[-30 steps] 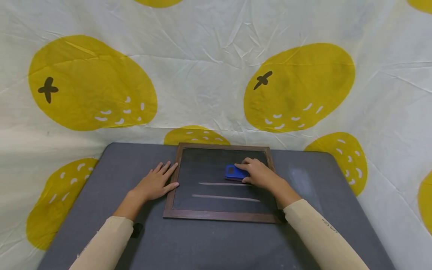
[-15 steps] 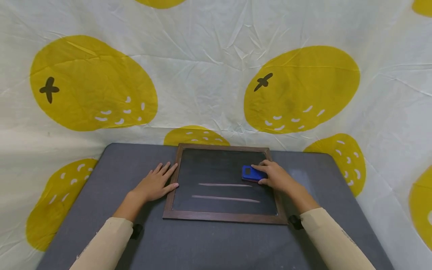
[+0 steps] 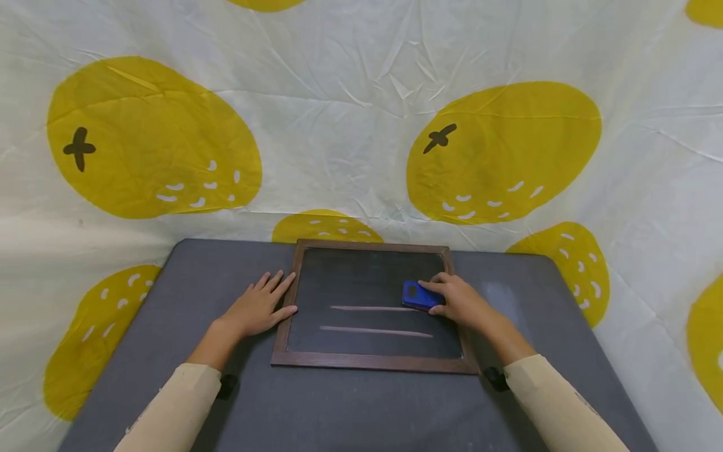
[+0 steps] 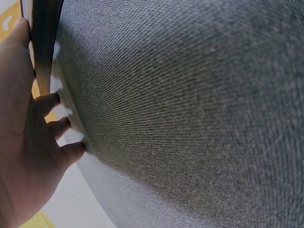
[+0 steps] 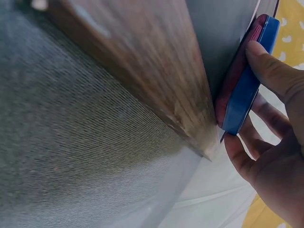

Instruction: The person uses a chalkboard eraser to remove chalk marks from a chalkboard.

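Note:
A small chalkboard (image 3: 361, 276) in a brown wooden frame lies on the table, with two pale chalk lines across its lower half. My right hand (image 3: 460, 300) grips a blue eraser (image 3: 417, 295) by its edges, over the right end of the upper line. In the right wrist view the eraser (image 5: 249, 78) shows a dark red felt side turned to the board, thumb on one edge and fingers on the other. My left hand (image 3: 257, 307) rests with spread fingers at the board's left edge, its thumb and forefinger touching the frame (image 4: 45, 42).
The dark grey table (image 3: 350, 414) extends in front of the board and to both sides. Behind it hangs a white cloth (image 3: 333, 144) printed with large yellow fruit shapes.
The right hand and eraser moved right along the board, then slightly down and back left onto the upper line's right end. The left hand stays at the frame.

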The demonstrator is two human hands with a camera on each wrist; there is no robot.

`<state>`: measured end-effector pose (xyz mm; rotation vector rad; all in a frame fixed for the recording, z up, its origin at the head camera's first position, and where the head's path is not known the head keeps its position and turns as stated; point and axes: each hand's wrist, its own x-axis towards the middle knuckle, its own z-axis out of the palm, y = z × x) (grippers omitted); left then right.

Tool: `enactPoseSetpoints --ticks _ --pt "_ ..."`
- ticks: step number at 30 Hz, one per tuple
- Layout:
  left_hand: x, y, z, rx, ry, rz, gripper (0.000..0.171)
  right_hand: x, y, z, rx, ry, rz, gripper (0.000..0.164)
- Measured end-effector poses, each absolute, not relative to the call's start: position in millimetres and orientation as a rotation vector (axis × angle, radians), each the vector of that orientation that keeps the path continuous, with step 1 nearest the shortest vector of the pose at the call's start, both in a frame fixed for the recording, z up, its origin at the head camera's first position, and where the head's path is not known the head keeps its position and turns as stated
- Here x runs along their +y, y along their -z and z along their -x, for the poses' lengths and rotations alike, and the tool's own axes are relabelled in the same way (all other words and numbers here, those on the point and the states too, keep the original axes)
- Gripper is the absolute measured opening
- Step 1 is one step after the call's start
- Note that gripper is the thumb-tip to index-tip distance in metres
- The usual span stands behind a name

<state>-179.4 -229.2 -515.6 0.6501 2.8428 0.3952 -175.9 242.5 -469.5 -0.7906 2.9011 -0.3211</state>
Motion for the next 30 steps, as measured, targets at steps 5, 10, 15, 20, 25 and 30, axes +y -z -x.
enactPoseSetpoints --ticks 5,10,15,20,25,30 --pt "-228.8 516.7 180.7 2.846 -0.379 -0.654 0.079 241.3 467.3 165.4 2.886 0.313 0.840 0.068" --pt "-229.1 516.8 181.5 2.840 -0.378 -0.653 0.079 240.9 466.3 154.3 2.860 0.339 0.859 0.069" --pt "-229.4 517.1 181.9 2.842 -0.375 -0.657 0.079 240.5 466.4 149.8 2.848 0.361 0.829 0.069" --pt "-229.5 518.3 181.3 2.838 -0.364 -0.657 0.077 240.1 467.9 151.5 2.847 0.347 0.833 0.069" --pt "-229.9 516.9 180.6 2.833 -0.375 -0.651 0.073 238.2 468.8 152.6 2.852 0.324 0.855 0.069" --pt "-231.4 516.3 180.4 2.826 -0.369 -0.662 0.071 229.5 469.7 153.7 2.849 0.290 0.901 0.069"
